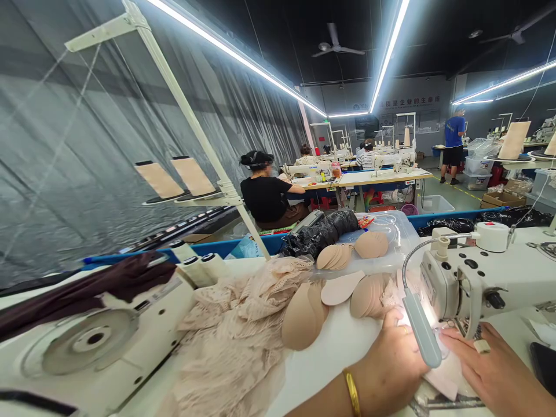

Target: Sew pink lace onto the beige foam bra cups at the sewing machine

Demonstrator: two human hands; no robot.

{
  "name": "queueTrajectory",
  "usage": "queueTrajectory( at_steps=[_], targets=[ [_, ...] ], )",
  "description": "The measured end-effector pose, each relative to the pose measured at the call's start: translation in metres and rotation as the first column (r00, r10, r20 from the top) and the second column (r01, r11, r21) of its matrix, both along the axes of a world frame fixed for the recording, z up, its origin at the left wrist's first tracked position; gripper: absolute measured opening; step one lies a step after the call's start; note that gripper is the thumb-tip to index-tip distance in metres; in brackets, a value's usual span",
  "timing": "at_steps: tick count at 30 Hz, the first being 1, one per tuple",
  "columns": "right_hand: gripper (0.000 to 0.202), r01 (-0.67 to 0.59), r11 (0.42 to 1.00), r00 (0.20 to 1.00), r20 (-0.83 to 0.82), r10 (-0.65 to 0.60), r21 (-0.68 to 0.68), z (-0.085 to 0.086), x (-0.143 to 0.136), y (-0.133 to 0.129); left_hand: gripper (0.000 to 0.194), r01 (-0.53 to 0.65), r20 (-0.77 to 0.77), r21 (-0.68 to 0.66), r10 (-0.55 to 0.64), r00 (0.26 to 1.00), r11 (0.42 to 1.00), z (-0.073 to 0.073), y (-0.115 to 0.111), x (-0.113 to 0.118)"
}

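Observation:
My left hand, with a gold bracelet on the wrist, is closed on a piece of pale beige fabric under the head of a white sewing machine. A grey lamp on a bendable neck hides some of its fingers. From the other side my right hand reaches in, its fingers drawn together on the same fabric near the needle area. Bright light and the lamp obscure the needle and fingertips. Beige bra cups lie in overlapping stacks just beyond my left hand.
Crumpled beige lace spreads across the table's middle. Left of it lie another machine, thread spools and dark cloth. A translucent plastic lid holds more cups. A dark phone-like object sits far right. A co-worker sits ahead.

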State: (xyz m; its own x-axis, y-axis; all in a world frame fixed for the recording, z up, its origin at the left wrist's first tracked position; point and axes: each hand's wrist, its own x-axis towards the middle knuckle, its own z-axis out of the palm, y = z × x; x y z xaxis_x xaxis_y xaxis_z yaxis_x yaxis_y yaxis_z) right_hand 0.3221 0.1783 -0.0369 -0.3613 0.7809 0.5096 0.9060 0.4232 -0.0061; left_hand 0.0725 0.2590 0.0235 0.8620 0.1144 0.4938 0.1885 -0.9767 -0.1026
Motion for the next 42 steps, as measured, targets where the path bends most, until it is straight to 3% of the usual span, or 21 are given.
queueTrajectory(
  at_steps=[3,6,12,18,22,28,33,42],
  targets=[
    [0.053,-0.031,0.998,0.985,0.17,0.02,0.062,0.002,0.004,0.002,0.011,-0.027,-0.074,-0.011,0.027,0.997,1.0,0.001,-0.001,0.0],
    [0.053,-0.078,0.993,0.972,0.228,0.055,0.094,0.004,0.01,0.004,0.01,-0.027,-0.068,-0.02,0.026,0.997,0.999,-0.002,-0.001,0.001],
    [0.049,-0.031,0.999,0.992,0.126,0.028,0.016,0.005,0.019,0.001,0.012,-0.014,-0.012,-0.044,0.014,1.0,0.999,-0.002,-0.003,0.001],
    [0.03,-0.016,0.997,0.998,0.061,0.011,0.077,0.005,0.02,0.002,0.01,-0.043,-0.065,-0.058,0.039,0.997,0.997,0.004,-0.004,0.0],
    [0.027,0.008,0.998,1.0,0.003,-0.008,0.056,0.0,0.019,0.004,0.008,-0.067,-0.11,-0.047,0.061,0.992,0.997,0.007,-0.004,0.001],
    [0.027,0.012,1.0,0.998,-0.065,-0.01,0.028,-0.003,0.018,0.005,0.009,-0.033,-0.036,-0.005,0.032,0.999,0.999,0.005,-0.006,0.001],
    [0.032,-0.01,0.992,1.0,-0.014,0.012,0.125,-0.004,0.02,0.006,0.012,-0.053,-0.049,0.038,0.055,0.997,0.998,0.003,-0.007,0.002],
    [0.023,-0.017,0.998,1.0,-0.018,0.019,0.064,0.0,0.017,0.003,0.01,-0.045,0.02,0.057,0.044,0.999,0.997,0.006,-0.007,0.003]
  ],
)
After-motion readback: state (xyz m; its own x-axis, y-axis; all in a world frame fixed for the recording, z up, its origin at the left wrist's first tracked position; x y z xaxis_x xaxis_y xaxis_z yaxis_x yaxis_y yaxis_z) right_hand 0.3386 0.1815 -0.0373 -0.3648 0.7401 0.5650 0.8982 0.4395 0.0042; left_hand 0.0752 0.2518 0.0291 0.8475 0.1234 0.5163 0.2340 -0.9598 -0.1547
